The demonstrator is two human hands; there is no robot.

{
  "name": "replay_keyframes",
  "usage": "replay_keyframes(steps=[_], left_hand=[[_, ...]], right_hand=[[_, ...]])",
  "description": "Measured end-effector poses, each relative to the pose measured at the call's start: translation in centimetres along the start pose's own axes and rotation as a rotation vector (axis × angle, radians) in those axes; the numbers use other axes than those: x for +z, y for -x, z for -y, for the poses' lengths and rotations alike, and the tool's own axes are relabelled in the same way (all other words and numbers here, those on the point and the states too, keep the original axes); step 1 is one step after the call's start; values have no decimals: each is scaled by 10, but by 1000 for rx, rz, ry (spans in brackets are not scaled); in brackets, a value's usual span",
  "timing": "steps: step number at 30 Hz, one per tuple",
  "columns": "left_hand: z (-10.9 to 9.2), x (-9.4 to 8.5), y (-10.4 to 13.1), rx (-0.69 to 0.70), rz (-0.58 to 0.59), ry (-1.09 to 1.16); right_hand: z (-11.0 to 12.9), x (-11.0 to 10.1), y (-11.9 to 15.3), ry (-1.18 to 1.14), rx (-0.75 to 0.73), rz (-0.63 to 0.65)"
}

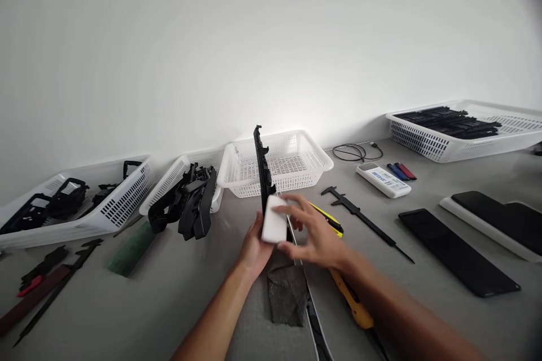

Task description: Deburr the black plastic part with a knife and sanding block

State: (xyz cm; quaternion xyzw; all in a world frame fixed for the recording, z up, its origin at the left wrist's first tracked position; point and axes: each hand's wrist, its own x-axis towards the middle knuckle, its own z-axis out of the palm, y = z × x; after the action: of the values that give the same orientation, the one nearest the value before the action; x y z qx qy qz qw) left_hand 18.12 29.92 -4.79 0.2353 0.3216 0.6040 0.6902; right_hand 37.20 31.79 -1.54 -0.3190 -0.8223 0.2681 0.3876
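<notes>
A long black plastic part [262, 166] stands nearly upright at the centre, its lower end in my left hand [255, 248], whose fingers are wrapped around it. In front of that lower end is a slightly blurred white block [275, 220]. My right hand [315, 231] has its fingertips on the block's upper right edge and its thumb near the lower corner, gripping it. The block hides the part's lower end and some of my left fingers. Below my hands a dark crumpled cloth [288, 296] lies on the grey table [190, 304].
White baskets [319, 164] stand along the wall, some holding black parts. To the right lie a yellow cutter [328, 219], a caliper [364, 217], a black cable [358, 152], a white device [383, 180] and a black phone-like slab [457, 251]. A yellow-handled tool [353, 304] lies under my right forearm.
</notes>
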Motion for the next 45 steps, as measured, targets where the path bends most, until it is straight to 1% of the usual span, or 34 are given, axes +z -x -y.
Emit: replay_keyframes(steps=[1,2,5,7,9,12,15,18,20,24,25,26,27,29,30,31,32,35,37,38,40,43,45], left_hand=[[2,-2,-2,0,-22,7],[4,-3,-3,3,-33,13],[7,-5,-7,25,-29,13],[8,-5,-7,42,-39,-4],[8,-5,-7,57,-56,-22],[5,-3,-4,71,-43,-54],[3,1,1,79,-26,-125],[4,2,3,71,-27,-194],[4,2,3,68,-19,-184],[4,3,0,60,65,-128],[4,2,0,58,76,-124],[5,2,0,58,70,-122],[5,1,0,57,52,-122],[5,0,-1,61,-3,-115],[5,-1,-1,64,-23,-106],[5,-1,-1,67,-27,-94],[5,-1,-1,67,-14,-83],[3,0,0,48,56,-72],[1,1,0,29,72,-71],[1,2,1,24,72,-66],[0,2,1,20,74,-49],[0,1,1,11,79,-17],[-1,0,0,1,73,6]], right_hand=[[4,3,0,16,-21,33],[7,6,0,29,-17,33],[5,11,0,56,65,-49],[2,12,0,27,95,-67],[2,13,0,-12,87,-41],[7,12,0,-21,67,12],[13,11,1,-28,39,23],[11,11,0,-3,26,13],[6,9,-1,40,78,-34],[-5,6,-2,127,291,-231],[-5,6,-2,126,311,-258],[-3,7,-2,110,301,-262],[0,9,-2,84,263,-240],[5,13,-1,34,170,-154],[6,15,-1,25,148,-122],[6,16,-1,30,159,-112],[3,16,-1,50,200,-127],[-9,9,-2,144,390,-257],[-13,1,-3,156,425,-316],[-12,-3,-3,126,409,-324],[-7,-10,-4,-8,342,-305],[2,-15,-5,-244,238,-245],[4,-17,-5,-308,210,-197]])
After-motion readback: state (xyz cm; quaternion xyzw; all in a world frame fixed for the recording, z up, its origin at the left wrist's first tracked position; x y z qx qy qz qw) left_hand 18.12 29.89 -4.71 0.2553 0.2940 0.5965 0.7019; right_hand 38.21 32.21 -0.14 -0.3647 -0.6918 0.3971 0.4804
